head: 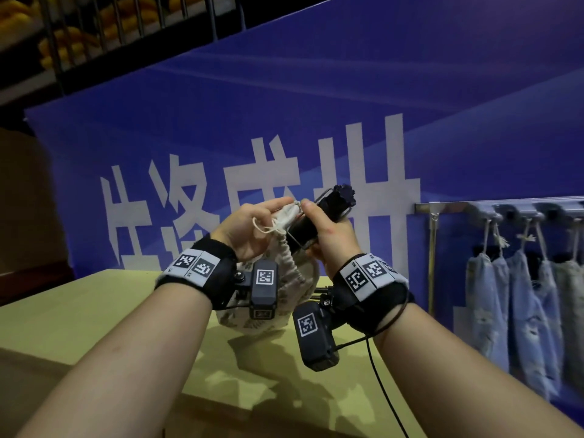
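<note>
A cream drawstring pouch (286,292) with a printed pattern hangs above the yellow table (94,311), its gathered neck raised between my hands. My left hand (252,229) pinches the pouch's mouth with thumb and fingers, the drawstring loops dangling beside the palm. My right hand (328,235) grips a black cylindrical object (328,210) with a wire clip frame, angled up to the right, its lower end at the pouch's mouth. Both wrists wear black bands with marker tags and small black camera boxes.
A blue banner (316,105) with large white characters stands behind the table. At the right, a metal rail (448,207) with hooks carries several hanging cloth pouches (518,311). A black cable (384,390) trails from my right wrist. Dark shelving (94,33) holds yellow items at top left.
</note>
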`<state>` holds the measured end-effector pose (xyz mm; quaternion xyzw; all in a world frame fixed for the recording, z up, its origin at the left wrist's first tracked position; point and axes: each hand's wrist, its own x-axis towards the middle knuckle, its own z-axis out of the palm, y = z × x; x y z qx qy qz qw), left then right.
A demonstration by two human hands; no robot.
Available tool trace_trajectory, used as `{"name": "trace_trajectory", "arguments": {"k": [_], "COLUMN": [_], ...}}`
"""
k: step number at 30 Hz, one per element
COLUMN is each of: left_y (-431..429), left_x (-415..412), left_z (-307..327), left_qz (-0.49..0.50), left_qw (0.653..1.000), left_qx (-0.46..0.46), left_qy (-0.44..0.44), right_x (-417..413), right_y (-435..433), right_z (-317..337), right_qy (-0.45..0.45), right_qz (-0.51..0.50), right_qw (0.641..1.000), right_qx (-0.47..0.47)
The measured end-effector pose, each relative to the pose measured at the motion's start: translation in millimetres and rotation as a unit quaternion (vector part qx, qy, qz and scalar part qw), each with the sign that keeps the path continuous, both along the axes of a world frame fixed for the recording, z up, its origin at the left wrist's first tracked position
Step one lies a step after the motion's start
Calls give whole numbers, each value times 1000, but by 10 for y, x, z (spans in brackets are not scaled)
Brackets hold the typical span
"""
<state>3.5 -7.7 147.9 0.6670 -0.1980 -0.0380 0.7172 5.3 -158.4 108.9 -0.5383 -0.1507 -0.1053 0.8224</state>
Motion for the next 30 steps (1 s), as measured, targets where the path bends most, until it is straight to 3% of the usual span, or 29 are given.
{"name": "trace_trajectory", "arguments": {"k": [6, 9, 17, 20, 24, 27, 30], "left_y": [11, 0, 75, 85, 5, -43, 10], "left_x": [-35, -37, -112, -55, -77, -53, -24], "left_z": [54, 91, 150, 217, 284, 274, 232], "left_qz": [-21, -26, -22, 13, 97, 143, 121], "left_qw": [999, 998, 998, 999, 976, 972, 983], "left_qx": [-5, -55, -53, 37, 192, 174, 126], "left_qy": [-26, -29, 3, 5, -36, -65, -60], "right_x": [-12, 9, -88, -91, -60, -45, 14], "right_y": [-14, 38, -6, 31, 137, 152, 39], "right_z": [132, 127, 194, 193, 200, 236, 230], "right_qy": [-28, -37, -3, -15, -27, -26, 1], "right_qz": [9, -2, 40, 56, 55, 86, 109], "right_qw": [996, 990, 971, 957, 941, 929, 946], "right_qx": [-80, -135, -236, -285, -333, -359, -304]}}
